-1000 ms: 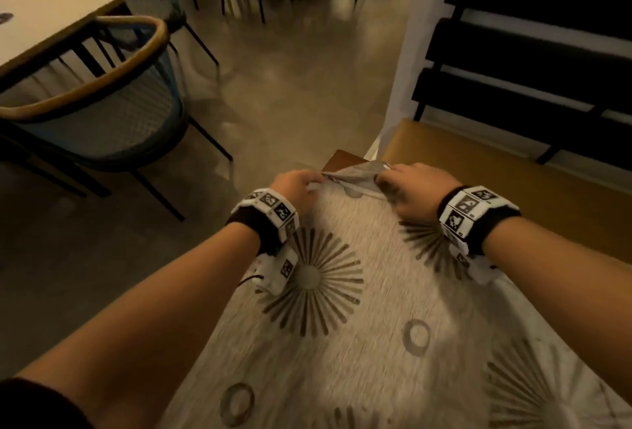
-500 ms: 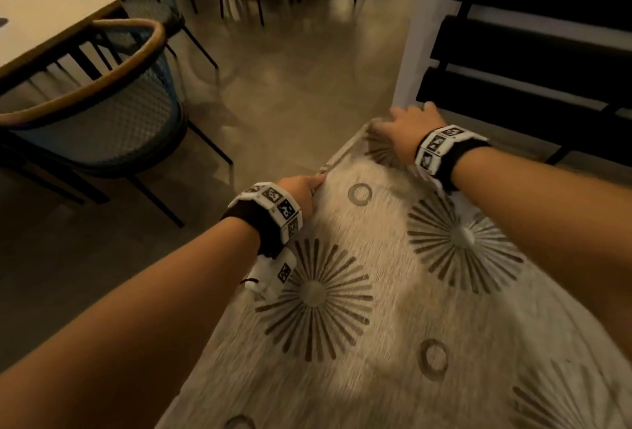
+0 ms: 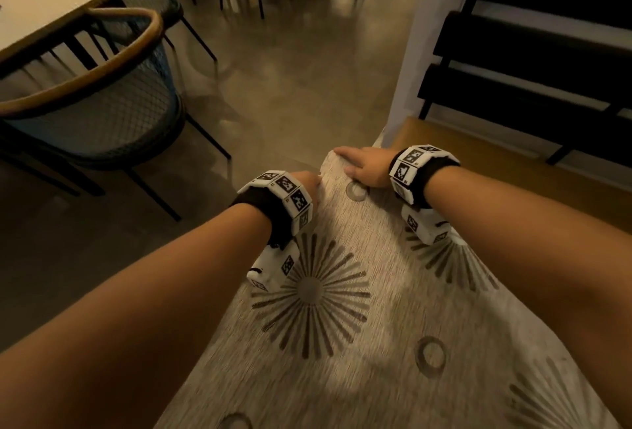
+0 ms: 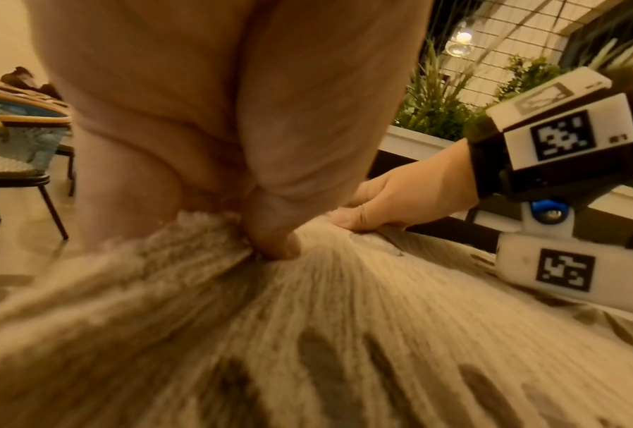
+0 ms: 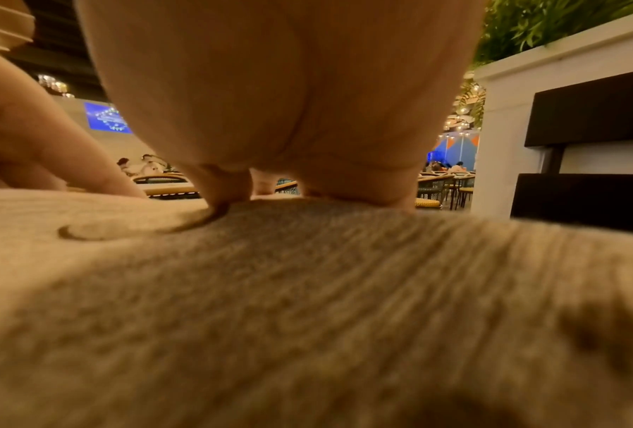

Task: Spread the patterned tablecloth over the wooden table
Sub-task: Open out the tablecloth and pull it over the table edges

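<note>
The beige patterned tablecloth (image 3: pixel 359 343), with sunburst and ring prints, covers the near part of the wooden table (image 3: pixel 485 168). Bare wood shows to the right of the cloth. My left hand (image 3: pixel 306 182) pinches the cloth's left edge near the far corner; the left wrist view shows its thumb (image 4: pixel 274 246) dug into bunched fabric (image 4: pixel 307 318). My right hand (image 3: pixel 362 165) lies on top of the cloth at that far corner, fingers stretched leftward and pressing it down. It appears again in the left wrist view as right hand (image 4: pixel 399 199). The right wrist view shows blurred cloth (image 5: pixel 307 289) under the palm.
A blue mesh chair (image 3: pixel 102 104) with a wooden rim stands on the floor at left, beside another light table (image 3: pixel 41 8). A black slatted bench (image 3: pixel 547 69) and a white post (image 3: pixel 420 52) stand beyond the table at right. More chair legs stand at the far end.
My right hand has come back from the far right edge to the cloth's corner, close to my left hand. The left hand has kept its pinch on the edge.
</note>
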Tool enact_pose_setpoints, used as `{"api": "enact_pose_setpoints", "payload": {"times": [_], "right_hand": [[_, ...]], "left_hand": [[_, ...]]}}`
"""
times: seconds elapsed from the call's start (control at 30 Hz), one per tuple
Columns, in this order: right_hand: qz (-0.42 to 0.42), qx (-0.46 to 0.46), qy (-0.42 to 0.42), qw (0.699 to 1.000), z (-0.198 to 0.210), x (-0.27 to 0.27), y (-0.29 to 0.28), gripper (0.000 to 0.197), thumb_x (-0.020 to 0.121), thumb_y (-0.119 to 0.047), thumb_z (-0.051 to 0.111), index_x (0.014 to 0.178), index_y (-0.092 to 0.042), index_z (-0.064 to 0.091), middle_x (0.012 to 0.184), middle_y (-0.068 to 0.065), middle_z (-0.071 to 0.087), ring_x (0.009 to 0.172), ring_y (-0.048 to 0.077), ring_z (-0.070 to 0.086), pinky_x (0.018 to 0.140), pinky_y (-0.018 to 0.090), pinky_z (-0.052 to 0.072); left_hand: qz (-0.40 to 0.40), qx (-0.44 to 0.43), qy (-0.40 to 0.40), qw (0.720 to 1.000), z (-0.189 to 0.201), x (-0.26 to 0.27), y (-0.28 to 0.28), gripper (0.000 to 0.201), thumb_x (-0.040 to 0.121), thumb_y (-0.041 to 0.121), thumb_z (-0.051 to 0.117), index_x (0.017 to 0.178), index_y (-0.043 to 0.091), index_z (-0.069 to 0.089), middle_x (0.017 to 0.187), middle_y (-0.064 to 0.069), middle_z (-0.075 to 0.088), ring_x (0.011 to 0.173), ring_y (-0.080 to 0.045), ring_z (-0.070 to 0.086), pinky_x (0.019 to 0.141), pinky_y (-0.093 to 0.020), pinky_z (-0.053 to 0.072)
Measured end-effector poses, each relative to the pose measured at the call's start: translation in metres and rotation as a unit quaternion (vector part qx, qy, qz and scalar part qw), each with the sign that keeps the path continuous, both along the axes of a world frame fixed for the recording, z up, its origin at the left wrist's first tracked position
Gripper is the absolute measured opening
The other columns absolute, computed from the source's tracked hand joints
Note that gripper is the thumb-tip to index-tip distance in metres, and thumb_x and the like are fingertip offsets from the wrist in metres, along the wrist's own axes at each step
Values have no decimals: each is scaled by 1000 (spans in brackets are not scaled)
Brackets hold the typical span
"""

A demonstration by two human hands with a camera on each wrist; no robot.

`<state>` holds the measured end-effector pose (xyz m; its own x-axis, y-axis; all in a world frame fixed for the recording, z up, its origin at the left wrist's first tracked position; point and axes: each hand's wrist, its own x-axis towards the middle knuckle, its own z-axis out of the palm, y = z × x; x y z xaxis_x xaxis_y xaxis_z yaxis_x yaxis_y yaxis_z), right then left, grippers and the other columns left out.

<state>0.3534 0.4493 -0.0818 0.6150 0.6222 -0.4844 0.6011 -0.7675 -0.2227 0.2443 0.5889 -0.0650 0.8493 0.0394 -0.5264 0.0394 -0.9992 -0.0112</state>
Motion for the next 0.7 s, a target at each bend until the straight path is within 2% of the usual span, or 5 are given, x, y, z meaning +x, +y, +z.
{"api": "enact_pose_setpoints", "payload": {"times": [0.13, 0.23, 0.33, 0.5, 0.7], "right_hand": [[-6, -45, -8, 999, 3, -8, -6, 55, 101, -45, 25, 150, -39, 0, 145, 21, 33, 126, 40, 43, 107, 45, 34], [47, -101, -106, 988, 20, -17, -11, 55, 98, -50, 24, 149, -37, 9, 146, 14, 32, 126, 38, 43, 107, 49, 30], [91, -79, -155, 981, 38, -35, -20, 52, 95, -46, 37, 144, -31, 28, 144, 8, 34, 126, 32, 42, 104, 50, 34], [157, -40, -119, 980, 37, -103, -42, 60, 96, -56, 25, 150, -32, 15, 161, 3, 8, 146, 26, 13, 116, 47, 18], [45, -85, -46, 994, 12, -99, -73, 87, 80, -80, 26, 147, -41, -13, 159, -6, -19, 147, 24, -10, 114, 57, 1]], "left_hand": [[-4, 57, 75, 996, -2, -8, 25, 29, 87, 39, 53, 107, 23, 67, 93, 3, 67, 88, -23, 65, 84, -37, 54], [-21, 125, 53, 991, 22, -44, 33, 30, 96, 28, 50, 123, 20, 57, 113, 0, 60, 101, -24, 62, 80, -30, 49], [17, 11, -36, 999, 33, -67, 26, 44, 97, 31, 47, 140, 24, 44, 133, -4, 55, 117, -25, 56, 97, -37, 48], [58, -153, 47, 985, 7, -118, -4, 88, 90, 57, 51, 152, 27, -2, 161, -4, 2, 139, -28, 32, 112, -39, 31], [119, -202, 67, 970, -8, -128, 10, 112, 81, 54, 66, 149, 25, -19, 158, -10, 18, 140, -27, 30, 115, -40, 27]]}}
